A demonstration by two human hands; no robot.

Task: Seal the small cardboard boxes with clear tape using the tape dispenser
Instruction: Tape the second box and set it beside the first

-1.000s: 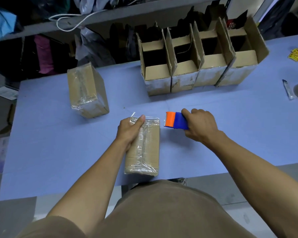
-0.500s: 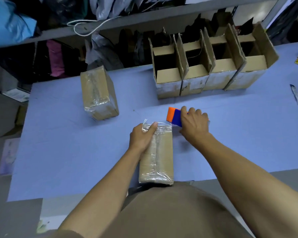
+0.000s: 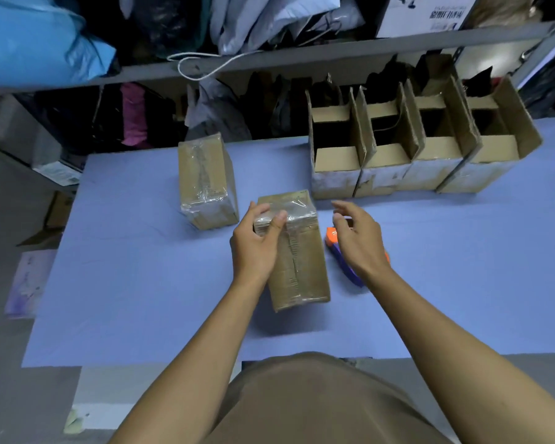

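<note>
The box (image 3: 293, 251) lay on the counter (image 3: 135, 267), long axis running away from the person. The left hand (image 3: 257, 245) gripped its far left corner. The right hand (image 3: 358, 241) hovered spread and empty just right of it, above the dispenser (image 3: 340, 254).

Left hand (image 3: 256, 248) curled, right hand (image 3: 356, 238) loose

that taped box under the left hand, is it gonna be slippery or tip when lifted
Probably somewhat slick: glossy clear tape covers the taped box where the left hand grips its far end. It lies flat on its long side on the table, so tipping seems unlikely. Its crisp edges suggest stiffness.
</note>
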